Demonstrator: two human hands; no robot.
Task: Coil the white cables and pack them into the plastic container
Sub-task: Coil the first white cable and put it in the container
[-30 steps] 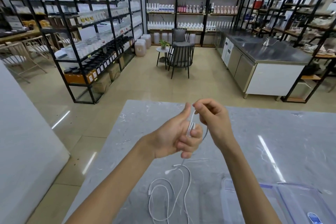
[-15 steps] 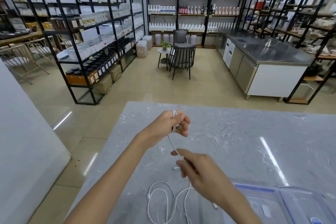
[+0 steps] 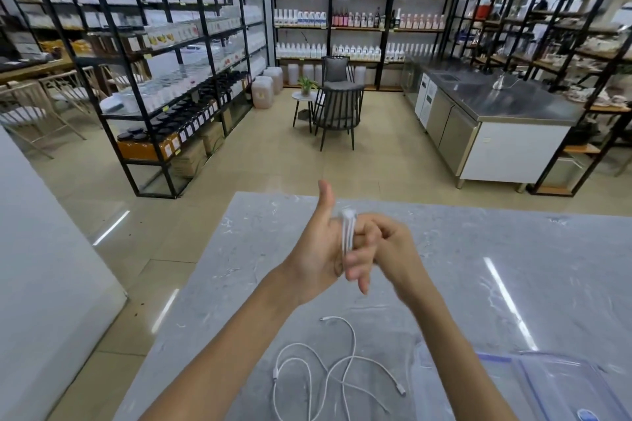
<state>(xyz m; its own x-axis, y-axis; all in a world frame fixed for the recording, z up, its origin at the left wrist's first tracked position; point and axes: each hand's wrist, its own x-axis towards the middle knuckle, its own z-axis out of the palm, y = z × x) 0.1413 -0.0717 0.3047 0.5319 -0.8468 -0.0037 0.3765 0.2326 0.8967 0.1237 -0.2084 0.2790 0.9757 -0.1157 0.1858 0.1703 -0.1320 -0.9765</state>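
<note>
My left hand [image 3: 319, 243] is raised over the grey marble table [image 3: 513, 267], thumb up, with a white cable coil [image 3: 348, 231] wound in several loops around its fingers. My right hand [image 3: 386, 249] presses against the coil from the right, fingers closed on the strand. More loose white cables [image 3: 338, 369] lie tangled on the table below my forearms, plug ends showing. The clear plastic container [image 3: 554, 386] with a blue edge sits at the lower right, partly behind my right forearm.
The table's far edge runs just beyond my hands, with tiled floor past it. Black shelving racks [image 3: 154, 61] full of bottles stand left and at the back. A dark chair [image 3: 338, 113] and a steel counter [image 3: 496, 120] are farther off.
My right hand, which had dropped low toward the table half a second ago, has come back up against the left hand. The coil on my left fingers looks thicker.
</note>
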